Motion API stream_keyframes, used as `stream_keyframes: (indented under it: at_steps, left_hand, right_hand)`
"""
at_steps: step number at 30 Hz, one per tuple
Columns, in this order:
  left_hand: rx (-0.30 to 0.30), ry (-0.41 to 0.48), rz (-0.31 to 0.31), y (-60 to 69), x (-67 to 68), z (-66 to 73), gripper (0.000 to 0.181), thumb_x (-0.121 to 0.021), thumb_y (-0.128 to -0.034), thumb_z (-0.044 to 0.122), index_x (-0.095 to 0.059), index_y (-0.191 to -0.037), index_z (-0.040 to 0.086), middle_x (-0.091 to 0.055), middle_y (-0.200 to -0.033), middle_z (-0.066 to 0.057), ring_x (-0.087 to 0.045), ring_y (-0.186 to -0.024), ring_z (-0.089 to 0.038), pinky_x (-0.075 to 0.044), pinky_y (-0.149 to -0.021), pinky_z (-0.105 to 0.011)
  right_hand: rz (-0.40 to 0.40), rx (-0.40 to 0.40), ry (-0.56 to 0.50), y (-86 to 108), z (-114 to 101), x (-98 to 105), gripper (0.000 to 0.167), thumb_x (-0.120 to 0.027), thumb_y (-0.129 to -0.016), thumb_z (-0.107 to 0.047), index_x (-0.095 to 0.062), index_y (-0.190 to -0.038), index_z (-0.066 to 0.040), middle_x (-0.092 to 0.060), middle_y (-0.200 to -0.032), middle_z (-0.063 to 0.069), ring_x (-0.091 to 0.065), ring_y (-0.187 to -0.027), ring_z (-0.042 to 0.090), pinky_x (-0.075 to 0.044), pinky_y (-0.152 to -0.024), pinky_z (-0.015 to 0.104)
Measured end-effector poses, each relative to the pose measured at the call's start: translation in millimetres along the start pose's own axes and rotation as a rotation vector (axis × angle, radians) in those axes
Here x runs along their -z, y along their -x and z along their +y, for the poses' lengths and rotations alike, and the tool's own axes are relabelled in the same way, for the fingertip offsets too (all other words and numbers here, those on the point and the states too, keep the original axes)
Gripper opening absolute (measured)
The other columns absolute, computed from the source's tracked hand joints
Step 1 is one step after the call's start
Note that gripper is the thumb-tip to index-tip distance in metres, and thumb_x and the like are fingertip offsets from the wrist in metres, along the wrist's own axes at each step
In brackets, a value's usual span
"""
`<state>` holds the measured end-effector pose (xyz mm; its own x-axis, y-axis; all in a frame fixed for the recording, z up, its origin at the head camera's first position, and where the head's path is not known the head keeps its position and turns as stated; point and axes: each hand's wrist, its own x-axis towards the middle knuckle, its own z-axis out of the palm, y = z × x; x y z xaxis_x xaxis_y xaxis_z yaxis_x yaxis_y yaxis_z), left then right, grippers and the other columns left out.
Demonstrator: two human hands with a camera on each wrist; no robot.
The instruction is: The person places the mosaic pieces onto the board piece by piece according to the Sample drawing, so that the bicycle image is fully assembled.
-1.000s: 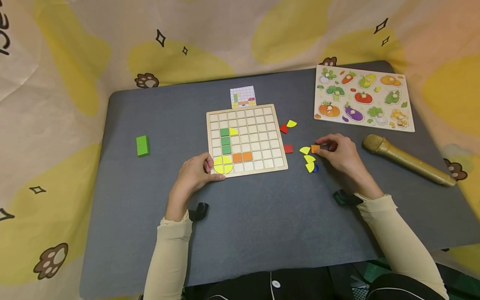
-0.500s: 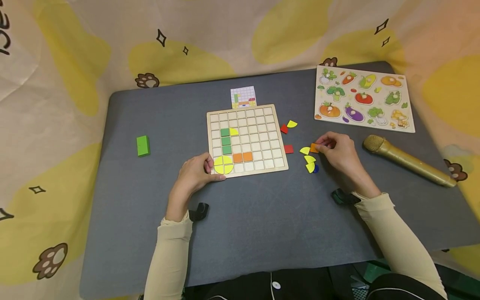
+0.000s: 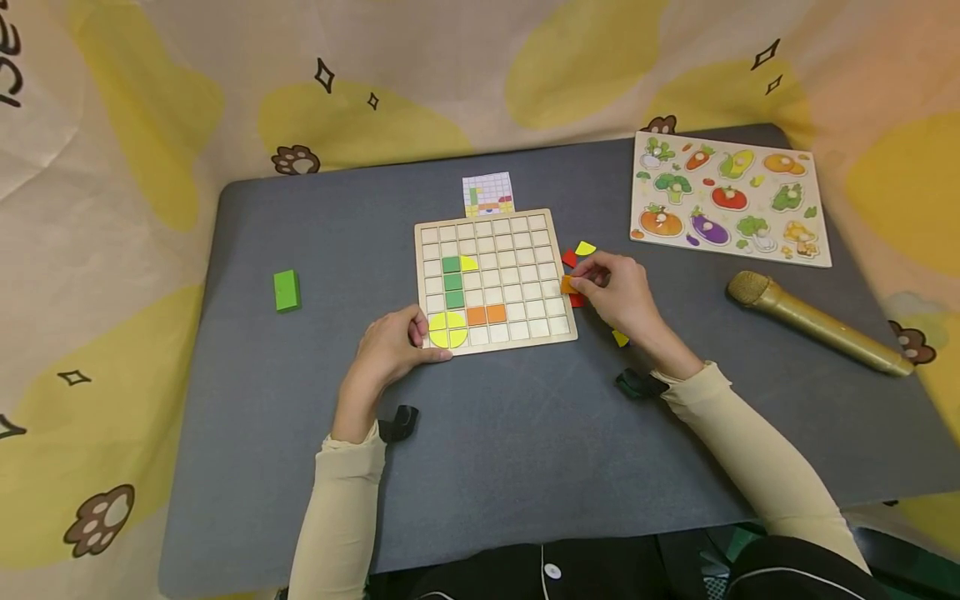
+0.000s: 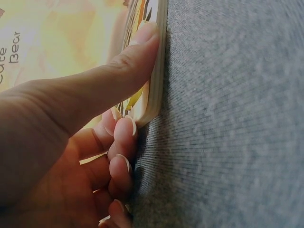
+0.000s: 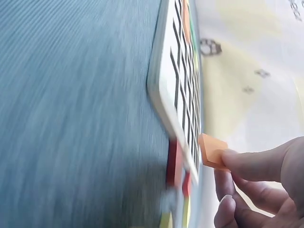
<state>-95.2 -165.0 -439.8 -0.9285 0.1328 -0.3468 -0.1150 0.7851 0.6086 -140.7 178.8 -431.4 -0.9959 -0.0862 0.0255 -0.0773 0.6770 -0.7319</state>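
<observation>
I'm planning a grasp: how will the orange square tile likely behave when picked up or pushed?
The orange square tile looks stiff, its edges straight where the right hand pinches it. It is probably light, being thin and small. With flat faces, it would likely slide rather than roll.

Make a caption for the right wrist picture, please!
The right hand pinches an orange tile near the grid board.
</observation>
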Motion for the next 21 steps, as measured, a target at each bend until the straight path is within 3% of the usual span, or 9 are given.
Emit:
stream_keyframes:
  at_steps: [11, 21]
  left_hand:
    - [-0.01, -0.003, 0.004, 0.8, 0.3, 0.0, 0.051, -0.097, -0.0771, 0.032, -0.054, -0.093, 0.011, -0.051, -0.079, -0.003, -0.046, -0.074, -0.022, -0.03, -0.071, -0.035]
    - [-0.007, -0.007, 0.0, 0.8, 0.9, 0.2, 0.051, -0.097, -0.0772, 0.033, -0.054, -0.093, 0.011, -0.051, -0.08, -0.003, -0.046, -0.075, -0.022, -0.031, -0.072, -0.035]
  right_hand:
    - [-0.149, 0.019, -0.085, -2.7, -26.5, -42.6, 0.007, -0.08, -0.094, -0.01, -0.077, -0.097, -0.004, -0.069, -0.079, 0.009, -0.055, -0.07, 0.017, -0.04, -0.064, 0.027]
    - [-0.216, 0.04, -0.065, -1.8, -32.4, -54.3, 0.005, -0.08, -0.095, -0.011, -0.078, -0.095, -0.007, -0.073, -0.089, 0.009, -0.061, -0.082, 0.021, -0.045, -0.076, 0.033]
